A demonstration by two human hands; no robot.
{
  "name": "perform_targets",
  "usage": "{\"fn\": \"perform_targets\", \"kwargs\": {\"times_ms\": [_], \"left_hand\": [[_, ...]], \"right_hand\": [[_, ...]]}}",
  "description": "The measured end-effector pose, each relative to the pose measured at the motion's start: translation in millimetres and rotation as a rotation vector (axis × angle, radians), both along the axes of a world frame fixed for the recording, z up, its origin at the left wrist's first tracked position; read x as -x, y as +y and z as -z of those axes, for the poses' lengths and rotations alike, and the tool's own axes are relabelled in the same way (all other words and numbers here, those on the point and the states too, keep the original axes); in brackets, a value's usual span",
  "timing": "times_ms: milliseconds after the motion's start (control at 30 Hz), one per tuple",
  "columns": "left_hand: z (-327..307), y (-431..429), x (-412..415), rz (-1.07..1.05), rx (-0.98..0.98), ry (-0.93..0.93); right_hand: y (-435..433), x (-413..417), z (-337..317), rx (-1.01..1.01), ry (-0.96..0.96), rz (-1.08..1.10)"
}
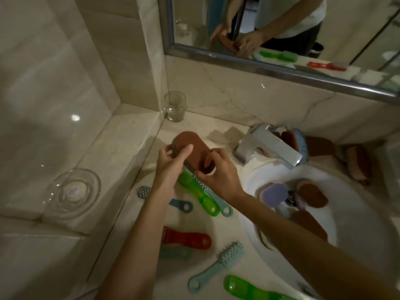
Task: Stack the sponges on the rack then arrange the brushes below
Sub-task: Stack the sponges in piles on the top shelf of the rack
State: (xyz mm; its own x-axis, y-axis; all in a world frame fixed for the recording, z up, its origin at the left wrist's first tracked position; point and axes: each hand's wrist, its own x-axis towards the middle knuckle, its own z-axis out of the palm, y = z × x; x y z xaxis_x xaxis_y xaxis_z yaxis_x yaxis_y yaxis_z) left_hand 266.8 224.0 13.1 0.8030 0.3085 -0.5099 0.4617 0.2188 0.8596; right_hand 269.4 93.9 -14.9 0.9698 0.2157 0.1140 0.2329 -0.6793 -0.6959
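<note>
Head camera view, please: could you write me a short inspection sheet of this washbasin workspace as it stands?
Surface: pale marble counter around a white basin, dimly lit.
Job's things: one brown sponge held over the counter; more sponges lie in the basin and behind the tap. Green brush, red brush, pale blue brush and others lie loose on the counter. No rack identifiable.
Clutter: empty glass in the corner; clear dish on the ledge.
Grippers: left hand and right hand both grip the brown sponge.
Cables: nothing seen.
Surroundings: tiled walls; mirror reflecting the hands.
</note>
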Motion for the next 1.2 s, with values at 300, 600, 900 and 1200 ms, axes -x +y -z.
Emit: {"fn": "perform_targets", "kwargs": {"times_ms": [300, 600, 900, 1200], "left_hand": [[15, -97, 52, 0.247, -0.282, 0.043], [46, -154, 64, 0.508, -0.394, 0.165], [64, -170, 65, 0.541, -0.493, 0.229], [61, -163, 77, 0.516, -0.537, 0.193]], "right_hand": [[-110, 91, 30, -0.321, 0.233, 0.489], [-207, 118, 110, 0.29, 0.695, 0.501], [-184, 109, 142, 0.425, 0.861, 0.423], [-201, 110, 117, 0.304, 0.767, 0.389]]}}
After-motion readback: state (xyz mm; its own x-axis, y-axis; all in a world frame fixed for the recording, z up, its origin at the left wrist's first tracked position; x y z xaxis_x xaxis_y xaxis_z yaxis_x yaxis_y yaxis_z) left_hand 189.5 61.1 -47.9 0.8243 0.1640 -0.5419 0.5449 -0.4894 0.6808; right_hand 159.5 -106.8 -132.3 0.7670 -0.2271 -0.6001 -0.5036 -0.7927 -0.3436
